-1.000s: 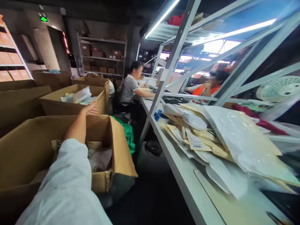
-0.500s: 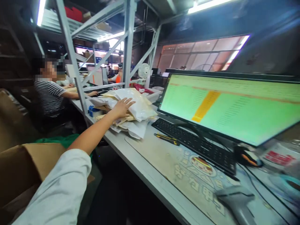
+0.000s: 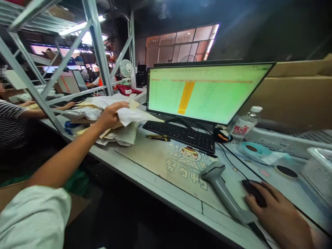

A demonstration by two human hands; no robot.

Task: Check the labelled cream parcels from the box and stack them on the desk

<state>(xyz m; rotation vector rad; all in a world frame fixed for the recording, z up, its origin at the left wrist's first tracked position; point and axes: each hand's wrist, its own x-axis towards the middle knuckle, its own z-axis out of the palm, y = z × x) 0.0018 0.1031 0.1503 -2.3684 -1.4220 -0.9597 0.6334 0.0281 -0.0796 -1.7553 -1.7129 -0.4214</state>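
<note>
My left hand (image 3: 112, 114) is closed on the edge of a white plastic mailing bag (image 3: 128, 116), which sits on a pile of flat mailers (image 3: 118, 134) at the far left of the desk. The bag's near corner is bent up beside my fingers. At the lower right, my right hand (image 3: 278, 211) rests over a black computer mouse (image 3: 255, 193), fingers curved around it. Just left of that hand lies a grey barcode scanner (image 3: 225, 195) on the printed desk mat (image 3: 155, 162).
Behind the mat stand a keyboard (image 3: 181, 136) and a monitor (image 3: 202, 93). A yellow-black utility knife (image 3: 157, 137) lies before the keyboard. To the right are a water bottle (image 3: 243, 124), tape roll (image 3: 261, 152) and baskets. A metal frame (image 3: 97, 48) rises behind the pile; a co-worker sits beyond.
The view has turned right, bringing my right hand on the mouse into sight. My left hand, spread on the pile before, has now taken hold of the top white bag.
</note>
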